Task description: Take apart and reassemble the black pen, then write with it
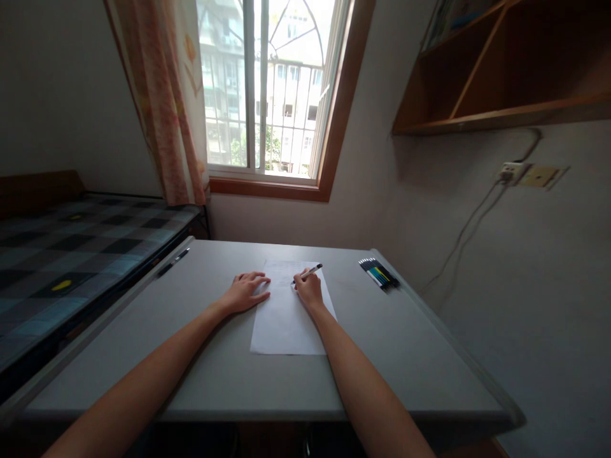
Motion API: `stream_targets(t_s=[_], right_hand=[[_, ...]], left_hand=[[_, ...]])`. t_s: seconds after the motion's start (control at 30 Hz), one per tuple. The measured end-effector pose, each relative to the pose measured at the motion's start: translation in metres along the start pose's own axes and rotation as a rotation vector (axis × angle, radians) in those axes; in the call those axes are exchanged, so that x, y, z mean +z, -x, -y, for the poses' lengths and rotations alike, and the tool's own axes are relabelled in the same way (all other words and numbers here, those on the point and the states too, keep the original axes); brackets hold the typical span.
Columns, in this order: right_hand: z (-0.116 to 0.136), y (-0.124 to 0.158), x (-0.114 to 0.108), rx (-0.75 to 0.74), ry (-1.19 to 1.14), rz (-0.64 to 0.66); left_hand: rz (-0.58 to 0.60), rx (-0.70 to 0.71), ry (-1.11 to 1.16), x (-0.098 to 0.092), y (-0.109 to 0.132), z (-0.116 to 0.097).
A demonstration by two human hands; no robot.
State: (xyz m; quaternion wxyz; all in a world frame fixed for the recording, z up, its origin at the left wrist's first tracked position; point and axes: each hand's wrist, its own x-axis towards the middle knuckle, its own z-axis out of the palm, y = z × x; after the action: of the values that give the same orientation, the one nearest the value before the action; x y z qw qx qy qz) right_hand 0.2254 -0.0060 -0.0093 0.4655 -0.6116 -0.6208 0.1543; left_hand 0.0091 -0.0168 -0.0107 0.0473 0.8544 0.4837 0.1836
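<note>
A sheet of white paper (286,331) lies on the table in front of me, with faint marks across its upper part. My right hand (308,289) is closed around a pen (312,270), whose body is white with a dark end. The pen's tip points down and left at the paper, by the marks. Resting flat on the paper's left edge, my left hand (245,291) has its fingers spread and holds nothing.
The pale table (200,356) carries a dark pen (173,262) near its left edge and a pack of pens (379,273) on the right. A checked bed (95,254) stands at left. Shelves (501,108) and a cord (461,235) are on the right wall.
</note>
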Motion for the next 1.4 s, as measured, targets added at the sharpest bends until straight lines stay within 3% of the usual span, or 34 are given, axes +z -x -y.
stream_targets(t_s=[0.43, 0.67, 1.4], right_hand=[[0.0023, 0.0, -0.0018, -0.003, 0.019, 0.011], [0.0004, -0.0005, -0.0029, 0.024, -0.006, -0.044], [0.0027, -0.0005, -0.0037, 0.011, 0.04, -0.003]], left_hand=[[-0.003, -0.005, -0.004, -0.0006, 0.0004, -0.0014], [0.001, -0.007, -0.003, -0.0002, 0.0002, -0.0014], [-0.001, -0.008, 0.006, -0.0004, 0.0003, -0.002]])
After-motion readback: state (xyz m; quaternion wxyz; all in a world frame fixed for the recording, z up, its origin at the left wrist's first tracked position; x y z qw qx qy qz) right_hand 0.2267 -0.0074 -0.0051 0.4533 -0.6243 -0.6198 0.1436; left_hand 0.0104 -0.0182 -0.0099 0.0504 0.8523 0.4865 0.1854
